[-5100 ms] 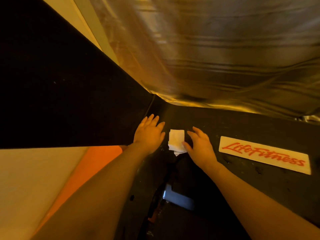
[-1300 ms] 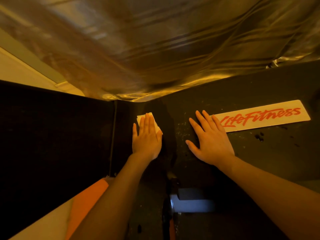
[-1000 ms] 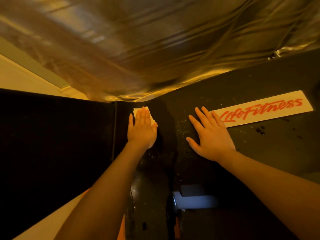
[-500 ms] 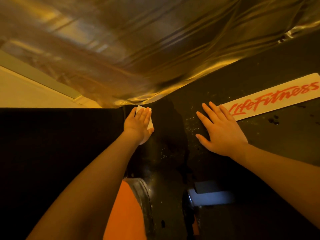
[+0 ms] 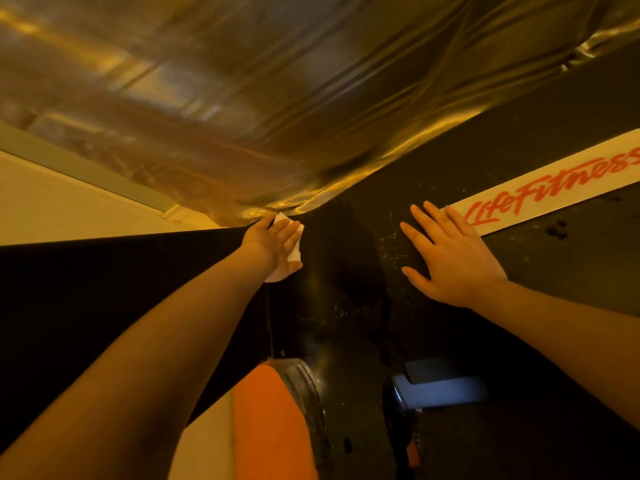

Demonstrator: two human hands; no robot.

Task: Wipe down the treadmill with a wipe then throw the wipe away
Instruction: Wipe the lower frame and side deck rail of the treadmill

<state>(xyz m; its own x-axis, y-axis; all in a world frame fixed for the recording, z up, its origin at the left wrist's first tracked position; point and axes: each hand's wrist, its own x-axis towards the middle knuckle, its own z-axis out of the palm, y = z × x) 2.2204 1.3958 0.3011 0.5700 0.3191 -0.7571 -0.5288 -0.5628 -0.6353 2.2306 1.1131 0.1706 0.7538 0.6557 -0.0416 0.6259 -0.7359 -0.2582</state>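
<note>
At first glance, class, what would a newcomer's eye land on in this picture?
Probably the red Life Fitness label at the right, bright against the dark treadmill surface. Next, the left hand pressing a white wipe at centre, with the right hand flat beside the label.

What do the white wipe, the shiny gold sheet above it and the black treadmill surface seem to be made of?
The wipe under the left hand looks like soft paper or nonwoven cloth: matte white, folded, crumpled at its edges. The gold sheet looks like thin plastic film or foil: glossy, wrinkled, with streaky reflections. The treadmill surface seems hard painted metal or plastic: dark, slightly glossy, speckled with dust. None is certain.
</note>
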